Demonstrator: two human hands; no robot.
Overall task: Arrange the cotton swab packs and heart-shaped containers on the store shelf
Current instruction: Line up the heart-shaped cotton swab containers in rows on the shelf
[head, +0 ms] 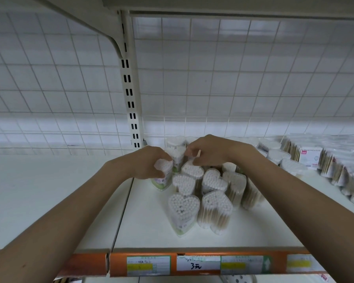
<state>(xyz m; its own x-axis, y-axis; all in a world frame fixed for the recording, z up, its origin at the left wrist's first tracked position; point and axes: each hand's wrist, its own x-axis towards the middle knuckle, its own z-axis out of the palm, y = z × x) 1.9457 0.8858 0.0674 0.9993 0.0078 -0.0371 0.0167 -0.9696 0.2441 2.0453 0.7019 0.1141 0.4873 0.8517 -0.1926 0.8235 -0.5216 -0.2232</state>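
Note:
Several clear heart-shaped containers (184,209) full of cotton swabs stand in loose rows on the white shelf (147,225). My left hand (145,162) is closed around one heart-shaped container (163,177) at the left end of the cluster. My right hand (208,152) reaches over the back of the cluster, its fingertips pinching the top of another heart-shaped container (192,170). Flat cotton swab packs (335,168) with wooden sticks lean in a row along the right side of the shelf.
A slotted metal upright (131,94) and a wire grid back panel (233,74) stand behind the shelf. An orange price rail (192,264) with labels runs along the front edge. The neighbouring shelf bay (39,190) lies to the left.

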